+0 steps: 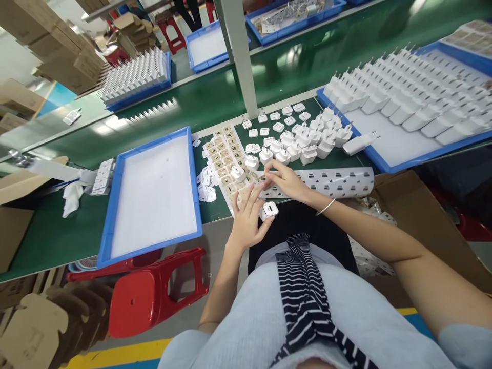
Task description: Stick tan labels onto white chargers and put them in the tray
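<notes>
My left hand (248, 220) is at the table's front edge, with a white USB charger (270, 208) held between its thumb and fingers, port face up. Its fingertips reach over the sheet of tan labels (221, 165). My right hand (286, 182) is closed in a pinch just beside the left fingertips; what is in the pinch is too small to make out. Under the right hand lies a curled white sheet with dark printed marks (334, 180). One white plug charger (238, 173) rests on the label sheet. Several more plug chargers (307, 154) stand behind my hands.
White covers (264, 131) lie behind the chargers, and small white pieces (207, 184) left of the labels. A blue-rimmed tray (196, 205) is at left; another blue tray (395, 168) with rows of chargers is at right. A red stool (132, 302) stands below.
</notes>
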`<control>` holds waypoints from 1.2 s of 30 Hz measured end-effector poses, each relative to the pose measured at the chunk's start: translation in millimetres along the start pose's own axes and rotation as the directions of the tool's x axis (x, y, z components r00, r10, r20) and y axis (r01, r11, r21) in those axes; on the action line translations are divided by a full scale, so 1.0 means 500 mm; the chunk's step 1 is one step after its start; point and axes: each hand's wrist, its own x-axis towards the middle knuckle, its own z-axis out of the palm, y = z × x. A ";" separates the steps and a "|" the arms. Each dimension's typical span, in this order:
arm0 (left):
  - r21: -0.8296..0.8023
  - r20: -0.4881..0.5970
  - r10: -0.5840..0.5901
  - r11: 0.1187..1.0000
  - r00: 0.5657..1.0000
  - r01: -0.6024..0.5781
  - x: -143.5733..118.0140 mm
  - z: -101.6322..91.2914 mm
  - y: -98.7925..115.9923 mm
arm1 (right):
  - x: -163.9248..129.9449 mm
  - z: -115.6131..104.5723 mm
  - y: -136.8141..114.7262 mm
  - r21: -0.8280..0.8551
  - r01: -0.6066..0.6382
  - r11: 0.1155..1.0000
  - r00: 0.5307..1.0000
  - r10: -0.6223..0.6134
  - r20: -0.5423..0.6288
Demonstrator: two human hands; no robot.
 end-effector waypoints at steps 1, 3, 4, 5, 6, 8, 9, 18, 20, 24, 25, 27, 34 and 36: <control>-0.001 -0.013 0.014 1.000 1.000 -0.014 0.001 -0.002 0.003 | -0.001 0.001 -0.004 -0.056 0.015 0.998 1.000 -0.014 0.004; -0.062 -0.016 -0.013 0.998 1.000 0.012 0.004 -0.008 0.011 | -0.005 0.003 -0.013 -0.134 0.053 0.990 0.998 -0.050 0.024; -0.130 -0.009 -0.062 0.990 0.998 0.060 0.006 -0.010 0.014 | -0.010 0.003 -0.017 -0.145 0.070 0.987 0.997 -0.066 0.034; -0.225 -0.003 -0.133 0.966 0.991 0.129 0.008 -0.012 0.017 | -0.016 0.003 -0.022 -0.143 0.085 0.986 0.996 -0.079 0.044; -0.351 -0.003 -0.223 0.913 0.975 0.208 0.010 -0.014 0.020 | -0.023 0.003 -0.025 -0.137 0.102 0.985 0.994 -0.097 0.043; -0.651 0.033 -0.423 0.678 0.906 0.341 0.017 -0.017 0.025 | -0.040 0.001 -0.026 -0.154 0.167 0.974 0.986 -0.166 0.018; -0.776 0.095 -0.507 0.501 0.857 0.382 0.022 -0.017 0.027 | -0.049 0.001 -0.023 -0.183 0.213 0.960 0.976 -0.217 0.001; -0.824 0.455 -0.656 -0.053 0.602 0.564 0.046 0.020 0.019 | -0.062 -0.002 0.018 0.165 0.206 0.965 0.932 -0.142 -0.332; -0.833 0.389 -0.682 0.027 0.619 0.552 0.046 0.034 0.010 | -0.068 -0.008 0.006 0.219 0.205 0.954 0.926 -0.117 -0.358; -0.854 0.300 -0.706 0.100 0.641 0.510 0.057 0.052 -0.010 | -0.093 -0.022 -0.015 0.283 0.127 0.951 0.954 -0.039 -0.296; -0.860 0.284 -0.707 0.111 0.648 0.498 0.061 0.054 -0.012 | -0.098 -0.025 -0.018 0.300 0.103 0.948 0.958 -0.013 -0.286; -0.869 0.250 -0.697 0.146 0.673 0.473 0.066 0.056 -0.013 | -0.107 -0.028 -0.021 0.332 0.064 0.941 0.956 0.038 -0.292; -0.853 0.123 -0.642 0.321 0.757 0.411 0.064 0.071 0.004 | -0.121 -0.014 -0.032 0.524 -0.097 0.846 0.934 0.260 -0.247; -0.829 0.057 -0.613 0.411 0.788 0.380 0.063 0.079 0.004 | -0.126 -0.012 -0.032 0.564 -0.141 0.814 0.931 0.303 -0.205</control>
